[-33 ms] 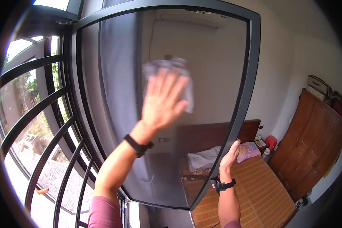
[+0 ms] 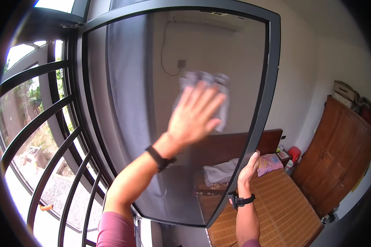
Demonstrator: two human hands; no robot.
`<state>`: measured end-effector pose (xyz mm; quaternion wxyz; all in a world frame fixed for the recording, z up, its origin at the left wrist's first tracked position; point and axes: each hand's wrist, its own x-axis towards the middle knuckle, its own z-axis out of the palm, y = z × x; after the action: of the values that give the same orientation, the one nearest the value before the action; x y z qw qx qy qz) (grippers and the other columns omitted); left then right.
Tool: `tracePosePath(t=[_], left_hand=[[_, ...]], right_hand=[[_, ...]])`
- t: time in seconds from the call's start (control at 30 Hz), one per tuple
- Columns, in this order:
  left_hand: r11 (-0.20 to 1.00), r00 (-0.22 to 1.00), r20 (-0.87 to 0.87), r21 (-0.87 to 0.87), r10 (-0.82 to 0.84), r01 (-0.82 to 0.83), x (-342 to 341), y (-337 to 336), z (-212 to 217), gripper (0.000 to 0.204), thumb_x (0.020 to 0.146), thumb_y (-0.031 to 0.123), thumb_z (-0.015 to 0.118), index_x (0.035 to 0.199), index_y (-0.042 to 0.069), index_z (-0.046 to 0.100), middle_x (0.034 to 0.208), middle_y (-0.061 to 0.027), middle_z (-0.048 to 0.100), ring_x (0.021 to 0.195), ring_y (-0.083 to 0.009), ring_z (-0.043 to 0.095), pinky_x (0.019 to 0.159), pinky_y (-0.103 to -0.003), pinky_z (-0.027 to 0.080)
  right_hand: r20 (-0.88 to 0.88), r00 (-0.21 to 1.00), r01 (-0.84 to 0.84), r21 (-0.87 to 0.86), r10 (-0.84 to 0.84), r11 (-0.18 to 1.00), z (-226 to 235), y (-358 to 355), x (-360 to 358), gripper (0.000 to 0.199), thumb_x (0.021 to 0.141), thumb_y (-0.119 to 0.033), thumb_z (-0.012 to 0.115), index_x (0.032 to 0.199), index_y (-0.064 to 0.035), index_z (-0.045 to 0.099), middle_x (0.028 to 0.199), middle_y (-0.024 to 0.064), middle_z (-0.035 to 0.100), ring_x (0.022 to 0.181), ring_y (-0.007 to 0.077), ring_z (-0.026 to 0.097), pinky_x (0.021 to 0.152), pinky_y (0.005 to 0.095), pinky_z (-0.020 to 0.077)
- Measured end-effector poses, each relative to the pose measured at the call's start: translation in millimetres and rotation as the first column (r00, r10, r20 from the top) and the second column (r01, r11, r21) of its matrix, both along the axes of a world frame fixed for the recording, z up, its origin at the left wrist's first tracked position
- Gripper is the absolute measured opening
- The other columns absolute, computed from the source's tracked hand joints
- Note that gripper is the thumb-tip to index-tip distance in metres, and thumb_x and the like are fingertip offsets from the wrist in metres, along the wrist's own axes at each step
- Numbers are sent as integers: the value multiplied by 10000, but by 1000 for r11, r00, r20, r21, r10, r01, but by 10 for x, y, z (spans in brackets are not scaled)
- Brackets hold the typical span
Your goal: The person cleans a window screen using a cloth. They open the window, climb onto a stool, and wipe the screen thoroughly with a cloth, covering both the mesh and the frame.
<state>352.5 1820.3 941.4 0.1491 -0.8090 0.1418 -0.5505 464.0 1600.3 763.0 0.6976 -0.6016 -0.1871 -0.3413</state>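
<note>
A dark-framed window sash [image 2: 269,82] stands swung inward in front of me, its see-through panel [image 2: 218,45] filling the middle; whether that is mesh or glass I cannot tell. Against the panel, right of its centre, my left hand [image 2: 196,113] presses a grey cloth [image 2: 223,96] under its flat palm, fingers stretched upward and slightly blurred. Part of the cloth is hidden behind the hand. Lower right, my right hand [image 2: 248,169] grips the outer edge of the sash frame, its thumb on the near side; the other fingers are mostly hidden.
Dark curved window bars [image 2: 37,119] line the left, with daylight outside. Through the panel show a grey curtain [image 2: 130,94] and a wall socket [image 2: 181,64]. A bed with a woven mat [image 2: 272,201] lies below right, beside a brown wooden wardrobe [image 2: 327,156].
My left hand has slid the cloth right and slightly down across the panel, uncovering the socket behind it. The right hand keeps its grip, and the sash has shifted very slightly left.
</note>
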Motion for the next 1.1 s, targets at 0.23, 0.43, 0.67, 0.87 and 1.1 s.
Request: tracePosePath(t=[0.23, 0.43, 0.67, 0.87, 1.1], left_hand=[[995, 997, 79, 90, 28, -35, 167, -361, 554, 828, 926, 603, 598, 1593, 163, 380, 1618, -116, 409, 1505, -325, 367, 1247, -580, 159], [987, 900, 433, 119, 47, -109, 528, -427, 1392, 720, 1015, 579, 498, 1579, 142, 397, 1646, -112, 355, 1522, -354, 309, 1235, -525, 237], [994, 903, 420, 83, -93, 64, 643, -873, 1144, 604, 982, 338, 579, 1498, 43, 467, 1527, -122, 474, 1419, -306, 426, 1238, -499, 245], [1000, 998, -59, 2, -20, 20, 350, -945, -536, 709, 946, 348, 632, 1546, 36, 420, 1562, -151, 453, 1362, -289, 485, 1239, -542, 239], [978, 982, -164, 169, -97, 125, 122, -183, -1494, 678, 937, 551, 604, 1555, 307, 470, 1344, 44, 639, 864, -147, 598, 1196, -492, 323]], right_hand=[[39, 996, -85, 40, 84, 996, 51, 14, -93, 502, 1115, -407, 376, 1201, 26, 616, 1027, 127, 665, 944, 255, 616, 877, 374, 485], [34, 998, -62, 0, 62, 998, 74, 41, -62, 524, 1117, -419, 347, 1191, 27, 612, 1037, 139, 668, 937, 270, 615, 868, 387, 481], [16, 990, -139, 42, 139, 989, -27, -32, -52, 544, 1121, -448, 360, 1224, 27, 604, 1066, 107, 653, 986, 224, 590, 918, 363, 461], [41, 994, -102, 35, 101, 994, -6, -83, -5, 549, 1124, -446, 351, 1197, 33, 608, 1073, 115, 656, 966, 223, 593, 901, 366, 468], [38, 985, -169, 45, 168, 985, -18, 17, -4, 464, 1123, -399, 383, 1113, -1, 622, 995, 63, 626, 921, 177, 553, 863, 352, 448]])
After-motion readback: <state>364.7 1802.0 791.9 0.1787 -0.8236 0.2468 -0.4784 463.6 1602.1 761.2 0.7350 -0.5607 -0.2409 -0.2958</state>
